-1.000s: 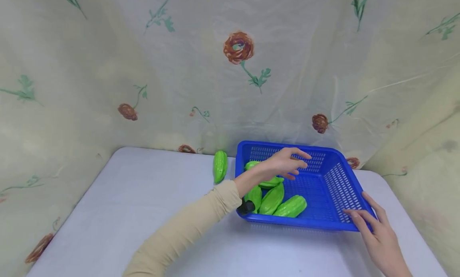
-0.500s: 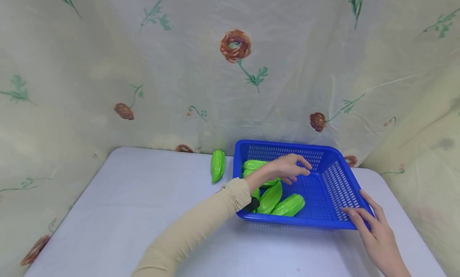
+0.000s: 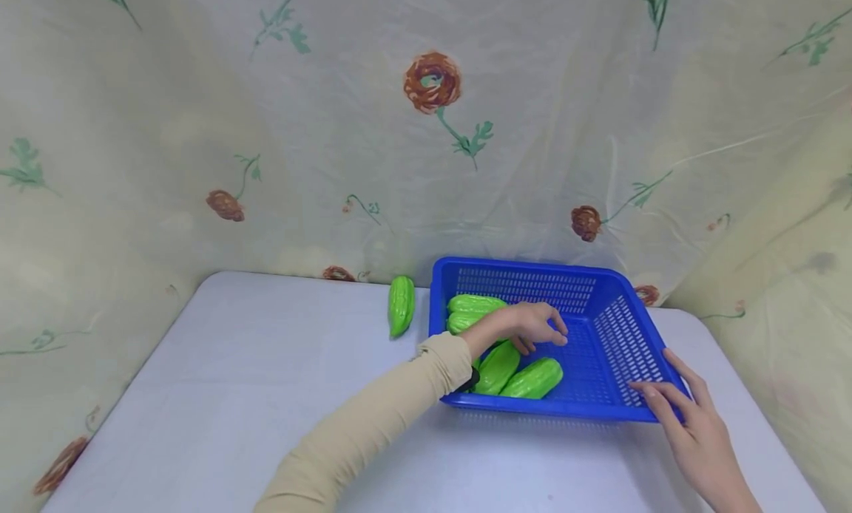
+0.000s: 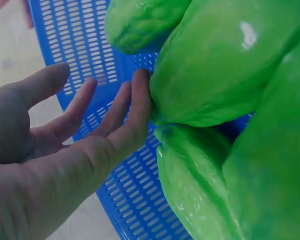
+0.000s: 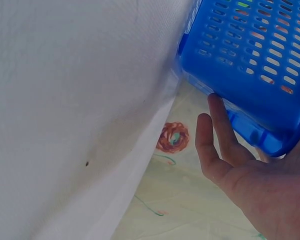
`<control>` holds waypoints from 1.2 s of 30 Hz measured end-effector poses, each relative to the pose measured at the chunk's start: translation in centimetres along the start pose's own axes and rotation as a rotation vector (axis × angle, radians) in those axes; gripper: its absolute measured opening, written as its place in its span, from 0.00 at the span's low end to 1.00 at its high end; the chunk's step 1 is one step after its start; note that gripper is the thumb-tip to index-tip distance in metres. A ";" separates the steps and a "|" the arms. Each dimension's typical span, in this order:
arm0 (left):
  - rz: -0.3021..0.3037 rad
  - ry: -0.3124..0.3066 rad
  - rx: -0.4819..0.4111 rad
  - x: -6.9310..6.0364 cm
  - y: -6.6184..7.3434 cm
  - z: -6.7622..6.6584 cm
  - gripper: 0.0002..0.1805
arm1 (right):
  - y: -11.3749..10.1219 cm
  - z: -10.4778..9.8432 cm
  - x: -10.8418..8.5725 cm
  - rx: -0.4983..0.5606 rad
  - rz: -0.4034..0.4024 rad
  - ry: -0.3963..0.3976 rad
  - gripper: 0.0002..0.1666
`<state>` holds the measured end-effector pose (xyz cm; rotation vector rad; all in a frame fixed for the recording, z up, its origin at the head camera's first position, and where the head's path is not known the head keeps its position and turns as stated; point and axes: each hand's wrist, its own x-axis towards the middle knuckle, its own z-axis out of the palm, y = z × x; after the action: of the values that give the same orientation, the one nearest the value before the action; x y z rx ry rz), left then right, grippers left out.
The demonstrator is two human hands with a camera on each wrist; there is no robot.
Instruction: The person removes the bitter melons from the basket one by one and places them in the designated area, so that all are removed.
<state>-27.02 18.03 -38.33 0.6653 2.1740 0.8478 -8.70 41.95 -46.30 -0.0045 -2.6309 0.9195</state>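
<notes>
A person in a beige sleeve [image 3: 373, 417] reaches across a table covered in white cloth [image 3: 233, 387], the left hand [image 3: 532, 324] hanging over a rectangular blue plastic basket [image 3: 572, 409] with slotted walls, at right of centre in the frame. Its fingers are loosely bent and spread, gripping nothing; in the left-wrist view a fingertip sits at the side of a gourd, though whether it presses there cannot be told. At lower right, the right hand [image 3: 695, 428] holds the basket's near corner by the rim, fingers on both sides of the wall, apparently to keep it steady. Glossy, ridged, bright-green gourds [image 3: 535, 378] crowd the basket's left half, side by side, an arrangement that seems to leave floor free at right; the forearm hides some. A single ridged green gourd [image 3: 401, 306] lies outside, just beyond the basket's left wall, near the table's far edge.
</notes>
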 end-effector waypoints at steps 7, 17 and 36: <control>-0.012 -0.008 0.113 0.3 0.3 0.4 0.23 | 0.1 -0.2 0.0 -0.010 0.027 -0.033 0.20; -0.015 -0.017 0.235 0.6 0.6 1.4 0.28 | 0.6 0.0 -0.4 0.006 0.012 -0.017 0.19; -0.025 -0.053 0.397 0.3 1.0 1.0 0.27 | 0.2 0.0 0.1 -0.006 0.011 -0.011 0.19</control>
<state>-26.21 19.25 -38.27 0.8384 2.3177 0.3787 -8.80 42.12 -46.44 -0.0148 -2.6462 0.9180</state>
